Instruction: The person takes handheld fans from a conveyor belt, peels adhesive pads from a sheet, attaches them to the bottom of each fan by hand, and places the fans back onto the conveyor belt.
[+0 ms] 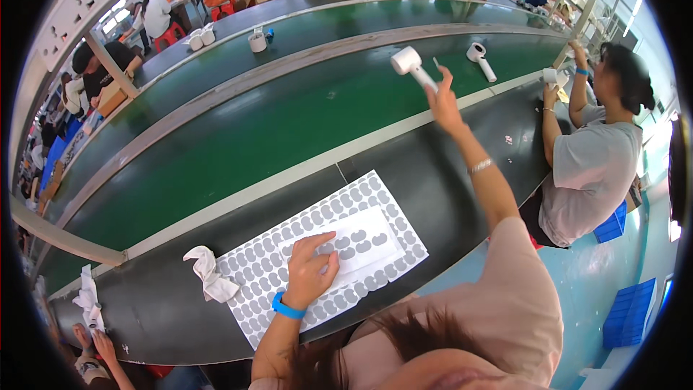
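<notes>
My right hand [445,103] reaches out over the green belt, gripping the handle end of a white hair-dryer-shaped device [408,63]. Its round head points away to the left, and one of my fingers is raised off the handle. My left hand [310,274] rests over a smaller white sticker sheet [390,247], index finger and thumb apart, with nothing visible between them. Beneath lies a large white sheet [249,296] printed with rows of grey double-lobed shapes. A crumpled white cloth or paper [211,274] touches its left edge.
A similar white device [482,65] lies on the green belt [238,137] to the right. More white parts [258,41] stand across the belt. A co-worker [595,144] sits close on my right; another person's hands [105,347] work at far left. Blue crates [628,314] stand on the floor.
</notes>
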`<move>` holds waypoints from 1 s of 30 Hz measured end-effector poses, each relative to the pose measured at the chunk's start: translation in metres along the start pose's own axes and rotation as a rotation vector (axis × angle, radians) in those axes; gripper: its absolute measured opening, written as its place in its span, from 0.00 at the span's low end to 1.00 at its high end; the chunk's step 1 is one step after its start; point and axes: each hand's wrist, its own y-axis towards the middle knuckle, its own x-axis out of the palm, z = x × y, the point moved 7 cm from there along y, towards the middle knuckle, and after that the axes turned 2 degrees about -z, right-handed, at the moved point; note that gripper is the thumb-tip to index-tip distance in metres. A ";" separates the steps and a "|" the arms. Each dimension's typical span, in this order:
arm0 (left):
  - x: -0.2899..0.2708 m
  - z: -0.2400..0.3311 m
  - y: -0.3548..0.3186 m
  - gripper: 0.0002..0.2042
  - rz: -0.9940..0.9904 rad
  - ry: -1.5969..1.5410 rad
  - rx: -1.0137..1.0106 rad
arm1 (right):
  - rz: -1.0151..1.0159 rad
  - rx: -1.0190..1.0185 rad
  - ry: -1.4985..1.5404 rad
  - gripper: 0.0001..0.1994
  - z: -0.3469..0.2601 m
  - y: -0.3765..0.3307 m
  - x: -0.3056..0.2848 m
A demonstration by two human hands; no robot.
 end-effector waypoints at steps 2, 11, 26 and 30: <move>0.000 0.001 0.000 0.01 0.003 -0.014 0.006 | -0.075 0.190 0.339 0.23 -0.044 -0.028 -0.005; 0.008 0.003 0.002 0.12 -0.116 -0.227 -0.099 | -0.302 0.501 1.037 0.23 -0.223 -0.177 -0.019; -0.018 0.025 -0.039 0.19 0.422 -1.094 -0.533 | -0.297 0.105 0.884 0.35 -0.315 -0.261 -0.028; -0.007 0.023 -0.049 0.22 0.353 -1.238 -0.668 | -0.225 -0.056 0.686 0.31 -0.319 -0.265 -0.052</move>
